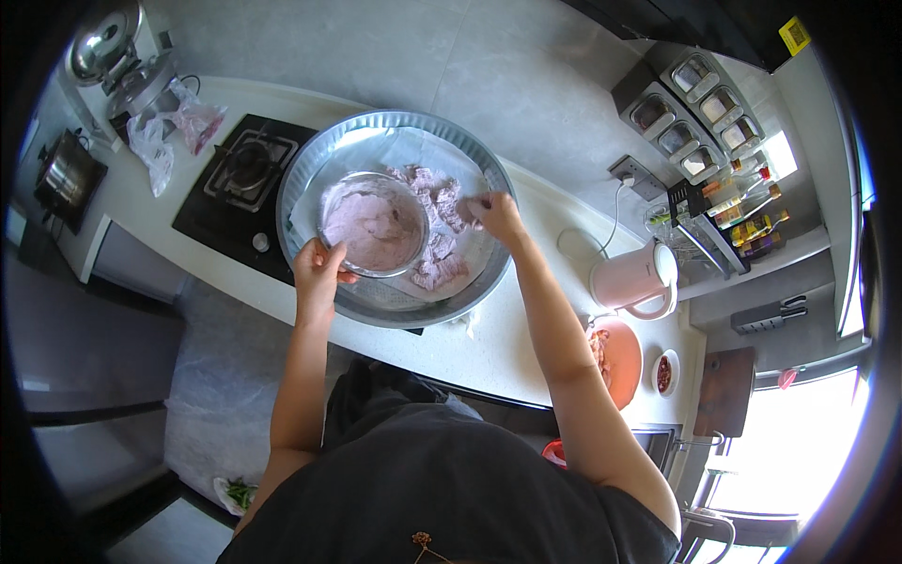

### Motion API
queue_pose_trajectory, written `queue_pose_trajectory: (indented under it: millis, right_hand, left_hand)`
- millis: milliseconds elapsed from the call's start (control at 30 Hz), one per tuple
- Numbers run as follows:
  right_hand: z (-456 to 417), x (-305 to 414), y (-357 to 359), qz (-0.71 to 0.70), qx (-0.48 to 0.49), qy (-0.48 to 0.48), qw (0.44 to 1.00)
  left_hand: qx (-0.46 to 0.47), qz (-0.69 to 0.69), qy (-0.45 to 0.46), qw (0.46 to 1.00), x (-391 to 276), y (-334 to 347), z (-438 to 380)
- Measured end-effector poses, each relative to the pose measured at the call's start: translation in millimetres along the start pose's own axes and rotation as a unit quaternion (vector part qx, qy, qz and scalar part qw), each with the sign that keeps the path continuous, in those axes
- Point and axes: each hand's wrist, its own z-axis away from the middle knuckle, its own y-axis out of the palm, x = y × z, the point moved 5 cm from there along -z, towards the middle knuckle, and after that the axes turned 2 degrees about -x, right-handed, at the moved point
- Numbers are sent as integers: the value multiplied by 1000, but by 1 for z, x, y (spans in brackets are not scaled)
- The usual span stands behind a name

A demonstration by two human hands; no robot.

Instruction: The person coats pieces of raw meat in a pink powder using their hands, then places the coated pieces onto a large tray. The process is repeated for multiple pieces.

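Observation:
A large round metal basin (394, 316) stands over the stove and counter, lined with a pale sheet (468, 278). Inside it sits a metal bowl (373, 225) of pinkish, floury paste. My left hand (320, 271) grips the bowl's near left rim, thumb on top. To the right of the bowl, pink floured pieces (440, 201), possibly meat, lie in a curve on the sheet. My right hand (493, 215) is over the basin's right side, fingers pinched together at the outer edge of those pieces; its fingertips look coated, and whether they hold a piece is unclear.
Left of the basin is a black gas stove (243, 169), with plastic bags (151, 151) beyond. To the right stand a pink electric kettle (624, 278), an orange bowl (624, 359) with meat-like pieces and a small white bowl (674, 374). A cord (616, 218) runs from kettle to wall.

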Motion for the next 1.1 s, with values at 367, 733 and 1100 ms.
queue_pose_trajectory:
  millis: [367, 733, 1100]
  right_hand:
    - [-7, -69, 43, 42, -44, 26, 998]
    - [-33, -100, 51, 125, -1, 50, 991]
    - [-24, -67, 49, 196, -20, 15, 980]
  left_hand:
    - [-15, 12, 7, 1000, -12, -17, 0]
    - [-9, 17, 10, 1000, -19, -17, 5]
    - [-22, 16, 4, 1000, -14, -19, 2]
